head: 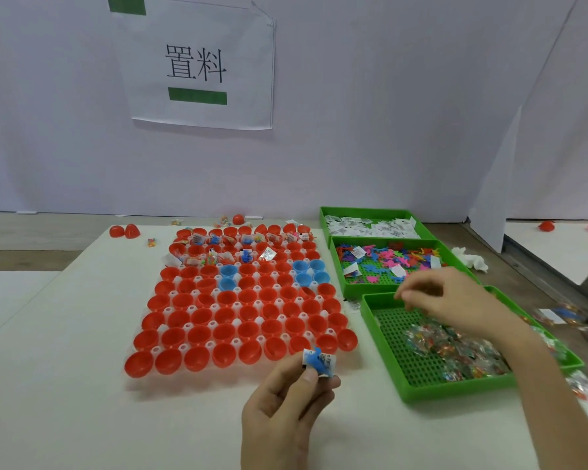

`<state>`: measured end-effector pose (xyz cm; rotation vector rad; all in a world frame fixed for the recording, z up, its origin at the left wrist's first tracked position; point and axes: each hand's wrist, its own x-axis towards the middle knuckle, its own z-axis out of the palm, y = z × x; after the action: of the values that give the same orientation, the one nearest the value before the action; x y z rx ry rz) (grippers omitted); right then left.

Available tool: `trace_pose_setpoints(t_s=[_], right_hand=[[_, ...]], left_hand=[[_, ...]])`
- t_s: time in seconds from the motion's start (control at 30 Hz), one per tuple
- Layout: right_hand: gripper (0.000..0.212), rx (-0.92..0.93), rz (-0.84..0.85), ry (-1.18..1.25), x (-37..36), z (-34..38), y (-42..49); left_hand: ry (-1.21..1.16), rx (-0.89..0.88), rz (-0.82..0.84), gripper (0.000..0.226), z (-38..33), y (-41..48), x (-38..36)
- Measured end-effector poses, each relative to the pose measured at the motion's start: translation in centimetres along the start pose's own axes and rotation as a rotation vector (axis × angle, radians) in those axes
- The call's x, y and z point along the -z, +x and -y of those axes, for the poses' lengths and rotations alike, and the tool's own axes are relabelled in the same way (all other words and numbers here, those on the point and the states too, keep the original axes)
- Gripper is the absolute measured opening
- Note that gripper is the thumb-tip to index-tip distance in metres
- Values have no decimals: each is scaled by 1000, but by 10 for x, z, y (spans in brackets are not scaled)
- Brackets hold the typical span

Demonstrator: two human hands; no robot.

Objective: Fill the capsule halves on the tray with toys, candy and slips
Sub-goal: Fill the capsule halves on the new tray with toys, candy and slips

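Note:
A clear tray [319, 239] of mostly red capsule halves [201, 334], with a few blue ones [308, 271], lies on the white table. Only the far two rows hold toys, candy and slips. My left hand [286, 405] pinches a blue toy [316, 361] together with a white slip just in front of the tray's near right corner. My right hand [452, 301] hovers over the near green bin [398, 381] of wrapped candy [455, 351], fingers curled and blurred; whether they hold anything is unclear.
Two more green bins stand behind: coloured toys [391, 262] in the middle one, white slips [370, 225] in the far one. Loose red halves [124, 231] and candy [152, 242] lie behind the tray. A crumpled tissue [469, 258] and candy packets [557, 315] lie to the right.

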<state>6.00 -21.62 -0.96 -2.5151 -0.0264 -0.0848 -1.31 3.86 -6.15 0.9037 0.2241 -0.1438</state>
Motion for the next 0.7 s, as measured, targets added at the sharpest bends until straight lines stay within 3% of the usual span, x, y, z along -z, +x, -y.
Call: trace_pose_setpoints(t_s=[0.07, 0.17, 0.3, 0.43, 0.7], right_hand=[[9, -60, 139, -125, 0, -12, -1], [18, -100, 154, -151, 2, -20, 0], [12, -109, 238, -129, -1, -22, 0], [13, -70, 162, -100, -2, -23, 3], [7, -50, 67, -57, -4, -26, 6]], left_hand=[[6, -3, 11, 28, 0, -1, 1], [29, -16, 10, 34, 1, 0, 3], [25, -30, 12, 34, 2, 0, 4], [8, -28, 24, 20, 2, -2, 2], [31, -43, 22, 24, 3, -3, 3]])
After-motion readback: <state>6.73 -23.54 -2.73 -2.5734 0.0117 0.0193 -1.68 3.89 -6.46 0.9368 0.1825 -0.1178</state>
